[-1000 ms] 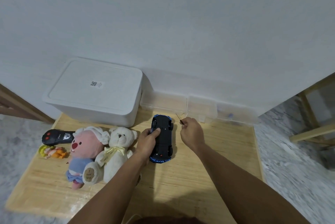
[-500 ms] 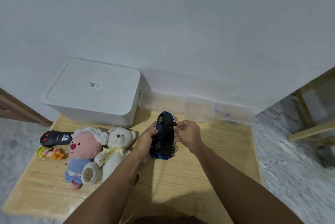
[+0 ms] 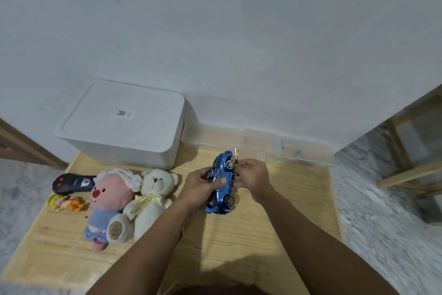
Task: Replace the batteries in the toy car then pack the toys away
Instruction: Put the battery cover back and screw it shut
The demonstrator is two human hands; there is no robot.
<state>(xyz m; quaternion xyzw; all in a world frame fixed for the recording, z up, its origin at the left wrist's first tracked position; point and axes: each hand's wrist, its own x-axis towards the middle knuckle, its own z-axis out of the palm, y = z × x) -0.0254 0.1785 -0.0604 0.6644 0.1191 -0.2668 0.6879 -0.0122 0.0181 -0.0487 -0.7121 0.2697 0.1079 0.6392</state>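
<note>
Undersides and compartments stay hidden: the toy car (image 3: 222,183) is turned on its side with its wheels facing right, so its base faces away toward the right hand (image 3: 251,175) and no battery door can be made out. That hand's fingers are closed against the car's underside edge, and a thin stick-like tool (image 3: 235,154) rises from them past the upper wheel; whether it is a screwdriver is too small to tell. The left hand (image 3: 203,186) has its fingers clamped on the car's roof side, thumb across the body, holding it above the wooden tabletop (image 3: 275,223). Both forearms run out of the bottom of the view. Left of the car lie a white teddy bear (image 3: 153,199) and a pink plush animal (image 3: 112,201) in blue clothes, touching each other; beyond them are a black remote control (image 3: 71,183) and a small yellow and orange figure (image 3: 65,202) near the tabletop's left edge. A white lidded storage box (image 3: 124,125) stands at the back left against the wall, and a row of clear plastic containers (image 3: 260,144) sits just beside it, their contents blurred. The car is glossy metallic blue with silver wheel hubs and dark tyres, its nose pointing away toward the containers.
</note>
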